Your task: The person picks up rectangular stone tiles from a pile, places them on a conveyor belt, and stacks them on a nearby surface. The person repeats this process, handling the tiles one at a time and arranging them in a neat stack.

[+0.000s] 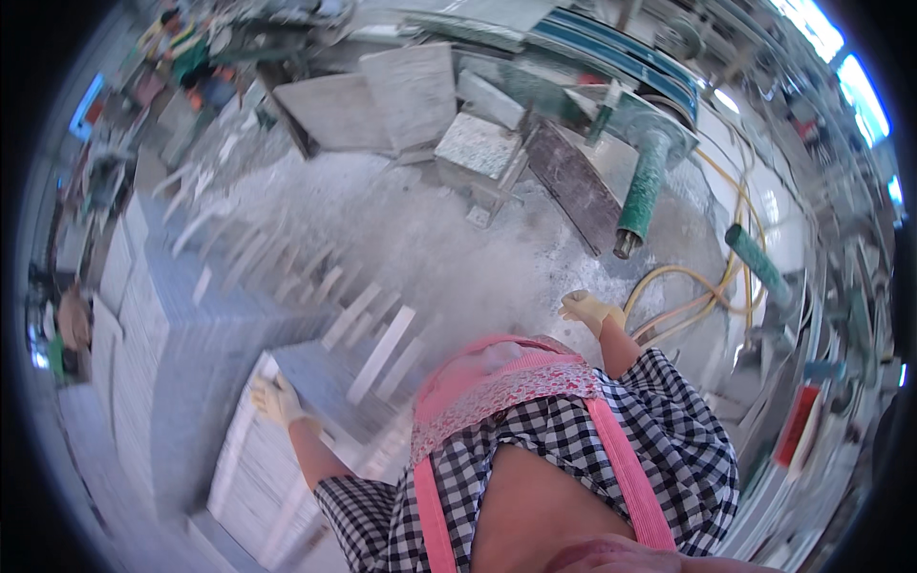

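My left hand [277,401], in a pale yellow glove, rests on the upper edge of a stack of pale stone slabs [253,463]. Its fingers lie apart over the edge and do not wrap round any single slab. On the other side of my body, my right hand [589,311], in a similar glove, hangs out over the dusty floor. Nothing shows in it, and its fingers look loosely stretched, somewhat blurred. Several light strips [382,353] stand in a row beside the slab stack, between it and my pink apron [506,382].
A taller slab stack [181,382] rises at the left. Ahead lie broken stone slabs [411,95], a speckled block [478,148] and a machine with a green cylinder [645,186]. Yellow hoses [707,286] coil across the floor at right. Another person [186,48] is far left.
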The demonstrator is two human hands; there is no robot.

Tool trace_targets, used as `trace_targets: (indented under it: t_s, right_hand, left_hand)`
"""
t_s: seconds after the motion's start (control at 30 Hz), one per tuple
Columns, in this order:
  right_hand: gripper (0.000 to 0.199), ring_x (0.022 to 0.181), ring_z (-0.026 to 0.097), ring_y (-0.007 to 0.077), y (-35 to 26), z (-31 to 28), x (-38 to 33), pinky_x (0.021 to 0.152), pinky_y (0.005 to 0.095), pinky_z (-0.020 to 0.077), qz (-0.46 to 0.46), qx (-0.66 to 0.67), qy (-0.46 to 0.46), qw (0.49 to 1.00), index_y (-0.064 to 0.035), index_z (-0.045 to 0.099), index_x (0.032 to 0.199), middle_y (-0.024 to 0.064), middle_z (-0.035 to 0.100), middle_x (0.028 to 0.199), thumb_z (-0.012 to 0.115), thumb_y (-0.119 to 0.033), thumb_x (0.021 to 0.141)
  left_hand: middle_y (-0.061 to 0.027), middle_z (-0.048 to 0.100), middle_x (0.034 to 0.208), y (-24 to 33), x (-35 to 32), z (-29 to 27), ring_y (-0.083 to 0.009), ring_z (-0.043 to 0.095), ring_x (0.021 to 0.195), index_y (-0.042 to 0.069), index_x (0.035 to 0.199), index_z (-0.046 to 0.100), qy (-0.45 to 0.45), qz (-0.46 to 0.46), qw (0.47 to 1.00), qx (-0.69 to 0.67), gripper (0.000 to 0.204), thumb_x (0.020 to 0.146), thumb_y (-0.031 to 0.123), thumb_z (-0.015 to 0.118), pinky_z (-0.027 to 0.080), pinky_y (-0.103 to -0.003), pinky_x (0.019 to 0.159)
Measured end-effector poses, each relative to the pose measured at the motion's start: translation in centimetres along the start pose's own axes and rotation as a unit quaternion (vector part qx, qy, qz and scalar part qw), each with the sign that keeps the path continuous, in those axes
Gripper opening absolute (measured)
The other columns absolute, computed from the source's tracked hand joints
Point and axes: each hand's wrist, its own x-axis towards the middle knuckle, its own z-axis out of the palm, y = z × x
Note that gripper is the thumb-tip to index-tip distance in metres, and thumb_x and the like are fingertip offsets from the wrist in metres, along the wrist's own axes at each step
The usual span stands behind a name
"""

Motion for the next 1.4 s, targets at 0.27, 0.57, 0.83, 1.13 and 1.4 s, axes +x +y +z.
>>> trace_targets:
  t_s: [0.27,0.57,0.83,1.13,1.4]
  right_hand:
    - [0.044,0.096,0.069,0.0195,4.5,-4.7,-3.3,0.082,0.029,0.0544,0.008,0.024,0.019,1.0,-0.0001,0.061,0.122,0.0148,0.07,0.11,0.055,-0.035,0.097]
    - [0.051,0.118,0.061,0.0276,0.7,-2.8,-8.5,0.103,0.0402,0.044,-0.067,-0.093,0.081,0.99,-0.01,0.062,0.127,0.0136,0.064,0.126,0.05,-0.045,0.092]
    - [0.041,0.097,0.066,0.0228,-2.9,-4.7,-8.7,0.089,0.0342,0.0488,-0.092,-0.034,0.033,0.995,-0.0099,0.064,0.12,0.0084,0.069,0.105,0.052,-0.038,0.093]
    - [0.043,0.114,0.059,0.0222,-13.0,-4.6,-2.1,0.096,0.0324,0.0457,-0.145,-0.043,0.047,0.987,-0.008,0.061,0.125,0.014,0.058,0.132,0.053,-0.04,0.096]
    - [0.031,0.101,0.064,0.0239,-20.1,-7.5,9.5,0.088,0.0353,0.0507,-0.134,0.02,0.025,0.99,-0.0075,0.067,0.107,0.0086,0.069,0.102,0.057,-0.032,0.091]
  left_hand:
    - [-0.0251,0.053,0.137,-5.9,-1.0,0.7,-0.0397,0.053,0.124,0.006,0.14,0.05,-0.174,-0.034,0.984,0.027,0.058,0.097,0.045,0.051,0.044,-0.045,0.101]
    - [-0.016,0.049,0.146,14.7,-13.0,5.3,-0.034,0.047,0.134,0.011,0.146,0.045,-0.147,0.308,0.903,-0.26,0.057,0.099,0.043,0.046,0.04,-0.043,0.11]
    - [-0.0149,0.05,0.146,22.3,-16.4,0.3,-0.0327,0.047,0.134,0.009,0.145,0.047,-0.367,0.325,0.822,-0.289,0.054,0.1,0.039,0.047,0.039,-0.043,0.11]
    - [-0.0137,0.051,0.145,28.1,-8.8,4.1,-0.0313,0.048,0.133,0.007,0.144,0.048,-0.443,0.257,0.804,-0.301,0.051,0.1,0.035,0.048,0.039,-0.042,0.11]
    - [-0.0126,0.052,0.145,34.3,2.2,6.4,-0.03,0.049,0.132,0.006,0.143,0.049,-0.467,0.142,0.814,-0.314,0.049,0.101,0.031,0.049,0.039,-0.041,0.11]
